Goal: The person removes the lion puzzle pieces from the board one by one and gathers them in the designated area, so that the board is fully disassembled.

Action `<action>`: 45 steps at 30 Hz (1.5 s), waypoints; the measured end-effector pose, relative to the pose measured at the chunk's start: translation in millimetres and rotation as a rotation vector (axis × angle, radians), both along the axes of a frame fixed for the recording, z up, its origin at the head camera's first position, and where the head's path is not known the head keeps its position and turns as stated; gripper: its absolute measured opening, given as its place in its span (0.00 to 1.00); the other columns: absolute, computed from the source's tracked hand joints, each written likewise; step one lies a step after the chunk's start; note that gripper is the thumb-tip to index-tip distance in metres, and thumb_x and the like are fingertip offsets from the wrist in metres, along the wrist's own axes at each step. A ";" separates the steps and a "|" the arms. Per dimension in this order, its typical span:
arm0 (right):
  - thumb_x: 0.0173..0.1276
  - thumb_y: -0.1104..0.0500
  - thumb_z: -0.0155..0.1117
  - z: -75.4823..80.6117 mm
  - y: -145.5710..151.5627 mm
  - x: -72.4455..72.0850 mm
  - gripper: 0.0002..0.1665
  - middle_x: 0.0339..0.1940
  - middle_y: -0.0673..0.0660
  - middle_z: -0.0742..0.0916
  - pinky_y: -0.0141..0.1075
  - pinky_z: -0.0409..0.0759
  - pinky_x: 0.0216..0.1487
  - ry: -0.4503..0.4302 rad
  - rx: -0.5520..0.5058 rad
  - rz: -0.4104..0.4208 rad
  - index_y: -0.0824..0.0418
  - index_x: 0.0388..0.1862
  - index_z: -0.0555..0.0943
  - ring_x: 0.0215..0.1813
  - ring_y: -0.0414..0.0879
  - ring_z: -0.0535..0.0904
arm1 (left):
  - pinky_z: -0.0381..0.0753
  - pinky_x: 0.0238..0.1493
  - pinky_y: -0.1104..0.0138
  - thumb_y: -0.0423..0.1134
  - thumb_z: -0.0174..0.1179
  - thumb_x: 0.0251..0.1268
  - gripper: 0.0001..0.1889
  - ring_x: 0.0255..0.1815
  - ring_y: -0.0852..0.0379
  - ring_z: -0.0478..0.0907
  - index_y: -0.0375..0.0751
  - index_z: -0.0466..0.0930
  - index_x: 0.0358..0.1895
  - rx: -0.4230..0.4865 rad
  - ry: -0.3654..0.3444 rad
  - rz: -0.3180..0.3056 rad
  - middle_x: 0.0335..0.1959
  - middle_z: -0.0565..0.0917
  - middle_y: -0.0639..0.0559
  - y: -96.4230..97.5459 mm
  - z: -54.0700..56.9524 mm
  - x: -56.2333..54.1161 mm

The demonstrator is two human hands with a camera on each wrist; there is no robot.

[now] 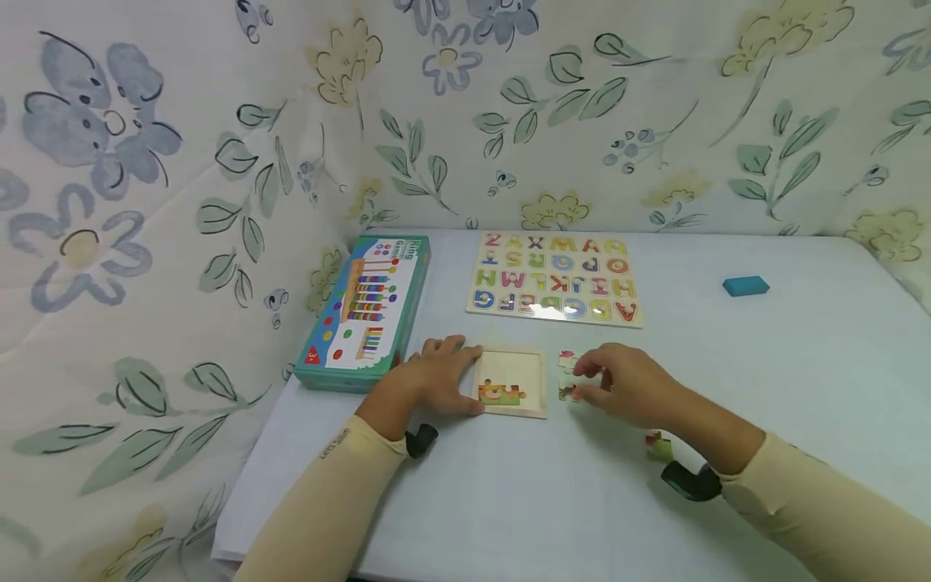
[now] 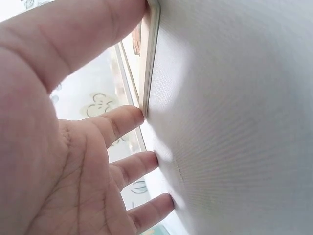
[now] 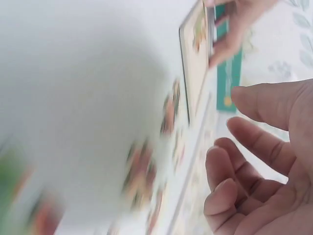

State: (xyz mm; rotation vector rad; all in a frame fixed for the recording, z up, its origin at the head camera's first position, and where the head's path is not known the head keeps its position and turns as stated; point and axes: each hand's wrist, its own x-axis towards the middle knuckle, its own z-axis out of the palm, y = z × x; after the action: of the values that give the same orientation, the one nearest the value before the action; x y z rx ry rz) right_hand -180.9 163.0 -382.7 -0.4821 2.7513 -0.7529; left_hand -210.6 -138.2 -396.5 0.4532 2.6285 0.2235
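Note:
A small wooden puzzle tray point(image 1: 511, 351) lies on the table with joined jigsaw pieces point(image 1: 500, 394) along its lower left. My left hand point(image 1: 439, 378) is spread along the tray's left side, thumb at the near corner and index fingertip at the far one. In the left wrist view the other fingertips point(image 2: 164, 200) rest on the table. My right hand point(image 1: 627, 383) is held over loose jigsaw pieces point(image 1: 566, 361) right of the tray, thumb and fingers apart and loosely bent. The right wrist view shows nothing between them; loose pieces point(image 3: 140, 171) lie beyond, blurred.
An alphabet board point(image 1: 554, 279) lies behind the tray. A boxed game point(image 1: 364, 314) is at the left, close by my left hand. Another jigsaw piece point(image 1: 659, 446) sits below my right wrist. A blue block point(image 1: 745, 285) lies far right. Floral cloth point(image 1: 465, 121) hangs behind the table.

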 end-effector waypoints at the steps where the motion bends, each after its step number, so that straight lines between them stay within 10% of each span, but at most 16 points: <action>1: 0.66 0.53 0.74 -1.9 -9.3 -3.4 0.16 0.43 0.52 0.85 0.35 0.78 0.34 -0.001 0.006 0.016 0.56 0.51 0.86 0.38 0.45 0.76 | 0.55 0.77 0.39 0.64 0.69 0.60 0.50 0.81 0.38 0.49 0.60 0.53 0.83 -0.002 0.001 -0.001 0.84 0.51 0.49 1.1 -0.2 0.0; 12: 0.64 0.55 0.76 -25.0 -77.3 -14.6 0.13 0.43 0.53 0.83 0.41 0.79 0.48 0.061 0.076 0.126 0.55 0.46 0.87 0.42 0.46 0.76 | 0.53 0.79 0.41 0.65 0.68 0.60 0.50 0.83 0.41 0.46 0.62 0.52 0.83 -0.006 -0.013 -0.003 0.85 0.49 0.52 12.8 -0.3 0.2; 35: 0.65 0.59 0.74 -17.9 -79.9 -8.1 0.07 0.32 0.46 0.86 0.35 0.78 0.39 -0.027 -0.133 0.060 0.55 0.42 0.89 0.37 0.42 0.79 | 0.55 0.77 0.37 0.66 0.63 0.64 0.46 0.82 0.41 0.48 0.62 0.54 0.82 -0.019 -0.013 0.037 0.84 0.51 0.52 11.6 1.3 2.7; 45: 0.66 0.62 0.73 -23.5 -80.1 -8.0 0.03 0.32 0.53 0.86 0.34 0.78 0.33 -0.259 -0.364 -0.095 0.57 0.38 0.89 0.35 0.46 0.78 | 0.55 0.76 0.37 0.66 0.65 0.62 0.47 0.81 0.40 0.50 0.59 0.56 0.82 -0.006 0.001 0.060 0.84 0.52 0.50 8.0 1.2 2.6</action>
State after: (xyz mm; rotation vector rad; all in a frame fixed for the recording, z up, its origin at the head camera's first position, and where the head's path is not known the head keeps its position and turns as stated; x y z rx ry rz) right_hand -188.9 82.9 -406.1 -0.2956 2.4162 -1.2553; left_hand -208.0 -130.2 -395.3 0.3732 2.6450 0.2341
